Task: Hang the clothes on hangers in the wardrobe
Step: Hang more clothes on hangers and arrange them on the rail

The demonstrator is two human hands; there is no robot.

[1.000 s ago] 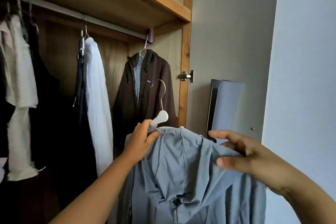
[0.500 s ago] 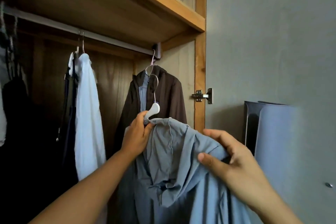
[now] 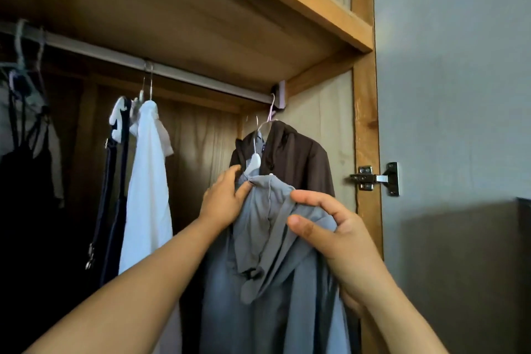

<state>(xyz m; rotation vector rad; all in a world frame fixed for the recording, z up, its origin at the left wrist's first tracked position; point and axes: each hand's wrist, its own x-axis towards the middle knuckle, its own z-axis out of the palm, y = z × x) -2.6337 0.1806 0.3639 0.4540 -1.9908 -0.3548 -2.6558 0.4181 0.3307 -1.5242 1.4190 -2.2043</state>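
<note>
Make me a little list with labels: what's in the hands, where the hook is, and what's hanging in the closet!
left hand: grips the grey hooded top at its neck, just under the white hanger
right hand: pinches the top's shoulder
hanger hook: below the rail, not on it yet
already hanging: brown jacket, white garment, dark clothes
wardrobe door: open

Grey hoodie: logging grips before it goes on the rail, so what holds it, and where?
Left hand grips grey hoodie at the neck, by the hanger; right hand pinches its shoulder.
</note>
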